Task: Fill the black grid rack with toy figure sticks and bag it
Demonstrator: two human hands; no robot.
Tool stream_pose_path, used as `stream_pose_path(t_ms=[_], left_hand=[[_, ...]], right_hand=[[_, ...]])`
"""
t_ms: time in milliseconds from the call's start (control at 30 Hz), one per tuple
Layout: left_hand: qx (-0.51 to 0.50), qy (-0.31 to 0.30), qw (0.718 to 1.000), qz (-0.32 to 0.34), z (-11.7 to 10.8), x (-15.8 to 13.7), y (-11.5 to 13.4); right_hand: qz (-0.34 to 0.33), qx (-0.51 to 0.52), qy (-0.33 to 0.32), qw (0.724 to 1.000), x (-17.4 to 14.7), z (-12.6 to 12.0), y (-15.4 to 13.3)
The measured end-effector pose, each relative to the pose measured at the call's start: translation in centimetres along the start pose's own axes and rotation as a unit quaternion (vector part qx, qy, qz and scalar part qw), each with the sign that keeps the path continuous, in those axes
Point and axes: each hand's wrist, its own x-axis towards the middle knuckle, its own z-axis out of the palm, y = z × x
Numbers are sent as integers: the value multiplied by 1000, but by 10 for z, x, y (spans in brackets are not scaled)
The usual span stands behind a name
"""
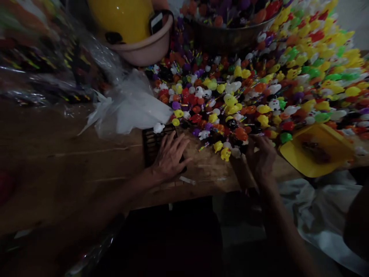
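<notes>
My left hand (172, 154) lies flat over a black slotted tray (150, 148), its fingers spread and nothing held in them. A small white figure (158, 127) rests at the tray's far edge. My right hand (261, 156) is at the near edge of a big heap of small coloured plastic figures (230, 100), its fingers bent down. The light is dim and the fingertips are blurred, so whether they grip anything does not show. Close to it lie a yellow figure (225, 154) and an orange one (241, 134).
A yellow scoop-like container (305, 169) stands right of my right hand. Behind are a pink basin (144, 52) holding a yellow round object (121, 19) and a phone (156, 24), plus a metal bowl (230, 36) of figures. Clear plastic bags (127, 107) cover the left side of the wooden table (86, 165).
</notes>
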Motion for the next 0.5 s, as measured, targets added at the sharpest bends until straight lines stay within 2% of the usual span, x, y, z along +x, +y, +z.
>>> stream_pose_path(t_ms=[67,133,233,300,400,500], left_hand=[[6,-37,999,-3,5,-19,14],[-6,-45,999,27,10,-32,27],[-23,-49,996,75,14,-38,40],[-28,-47,995,81,15,-37,44],[-44,-13,996,82,12,-33,45],[-69,76,991,90,2,-30,34]], right_hand=[[-8,25,-16,1000,-24,5,-10],[-12,37,-5,999,-31,11,-28],[-29,1,-6,1000,-14,20,-58],[-67,-29,-67,995,4,29,-74],[-102,-56,-167,979,20,46,-84],[-86,-53,-195,976,23,57,-77]])
